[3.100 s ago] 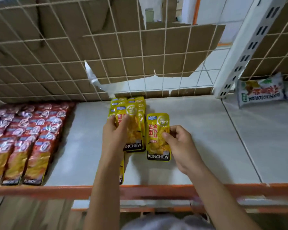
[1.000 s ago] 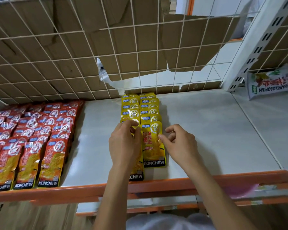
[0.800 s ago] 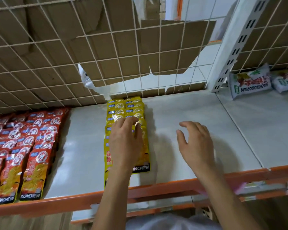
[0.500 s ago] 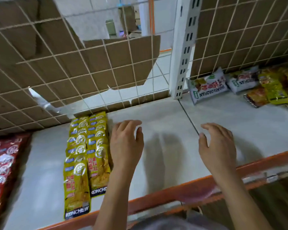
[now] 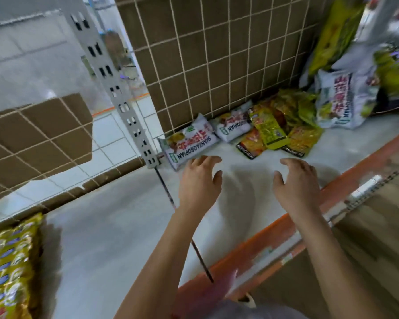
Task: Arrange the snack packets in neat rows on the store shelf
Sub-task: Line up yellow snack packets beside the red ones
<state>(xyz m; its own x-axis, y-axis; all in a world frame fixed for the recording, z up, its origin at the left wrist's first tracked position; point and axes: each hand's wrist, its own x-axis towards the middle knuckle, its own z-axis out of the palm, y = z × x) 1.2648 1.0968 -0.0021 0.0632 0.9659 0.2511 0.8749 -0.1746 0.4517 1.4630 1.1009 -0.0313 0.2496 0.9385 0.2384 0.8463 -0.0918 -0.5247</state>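
Observation:
Both hands hover empty over the pale shelf (image 5: 115, 238), fingers relaxed. My left hand (image 5: 199, 183) is just in front of a white SHANYAOBOPIAN packet (image 5: 190, 142) lying at the back by the mesh. My right hand (image 5: 296, 183) is in front of a loose heap of yellow and orange snack packets (image 5: 276, 132). A second white packet (image 5: 234, 126) lies beside the first. The tidy rows of yellow packets (image 5: 7, 265) show at the lower left edge.
A white slotted upright (image 5: 115, 88) divides the shelf bays, with wire mesh and brown cardboard (image 5: 217, 54) behind. A large white bag (image 5: 341, 97) and green bags stand at the far right. The orange shelf lip (image 5: 258, 245) runs along the front.
Both hands let go of the yellow packets and swung right, past the upright, to the neighbouring bay. The view turned right with them, so the yellow rows now sit at the lower left.

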